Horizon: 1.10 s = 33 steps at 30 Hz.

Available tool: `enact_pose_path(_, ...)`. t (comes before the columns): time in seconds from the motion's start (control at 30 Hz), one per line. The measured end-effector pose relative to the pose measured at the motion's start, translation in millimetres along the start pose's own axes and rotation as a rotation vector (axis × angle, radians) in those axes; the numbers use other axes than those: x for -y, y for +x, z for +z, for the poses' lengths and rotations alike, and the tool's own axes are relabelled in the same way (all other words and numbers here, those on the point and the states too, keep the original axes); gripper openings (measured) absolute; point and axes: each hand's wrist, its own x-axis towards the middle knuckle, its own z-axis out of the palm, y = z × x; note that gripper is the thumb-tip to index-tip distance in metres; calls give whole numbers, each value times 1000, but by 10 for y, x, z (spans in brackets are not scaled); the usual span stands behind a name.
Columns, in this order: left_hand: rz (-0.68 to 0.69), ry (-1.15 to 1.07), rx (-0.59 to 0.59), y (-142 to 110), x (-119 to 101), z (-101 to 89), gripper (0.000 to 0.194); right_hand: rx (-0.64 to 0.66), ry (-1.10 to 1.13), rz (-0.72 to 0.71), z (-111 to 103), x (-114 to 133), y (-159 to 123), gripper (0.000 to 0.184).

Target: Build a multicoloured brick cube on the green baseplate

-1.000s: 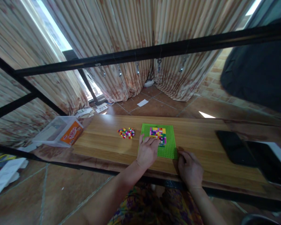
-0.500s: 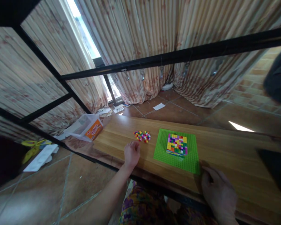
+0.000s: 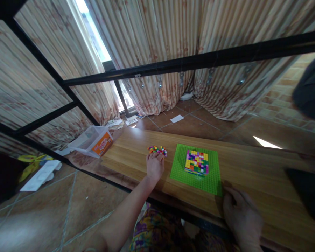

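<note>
My left hand [image 3: 155, 166] is over the near edge of a small pile of loose toy bricks [image 3: 152, 149]. Its fingers stretch forward and down onto the bricks; the fingertips are partly hidden. To the right lies a green baseplate [image 3: 178, 164], bearing a low block of many-coloured bricks [image 3: 196, 161]. At the plate's near right corner my right hand [image 3: 241, 215] rests on the table, its fingers curled and thumb drawn in. Whether it pinches anything I cannot make out.
The wooden table [image 3: 252, 168] runs left to right. A clear plastic box [image 3: 88, 140] with an orange label stands beyond its left end. A dark flat object [image 3: 304, 192] lies at the right. Black metal bars [image 3: 173, 66] cross in front of the curtains.
My left hand has moved forward and right, from beside the loose bricks onto their near edge. My right hand stays by the baseplate corner. The view has shifted slightly.
</note>
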Motion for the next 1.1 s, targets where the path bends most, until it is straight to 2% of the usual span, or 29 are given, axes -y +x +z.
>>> enact_pose_path(0.33,109,43,-22,-45,49,34,19,8,-6,6,-10,21,8,27)
enact_pose_path(0.53,164,32,-29,-71,-21,7,18,-10,16,8,1,32,8,29)
enact_pose_path(0.67,160,-118,-35,-54,-245,-108,16,-8,26,22,0,45,14,28)
enact_pose_path(0.83,253,-316,-11,-10,-725,-237,13,4,23,25,5,35,18,29)
enact_pose_path(0.97,372,-305,39,39,-998,-170,14,10,35,20,0,39,21,29)
enact_pose_path(1.1,479,-185,60,93,-1087,-65,15,34,46,37,-11,56,27,28)
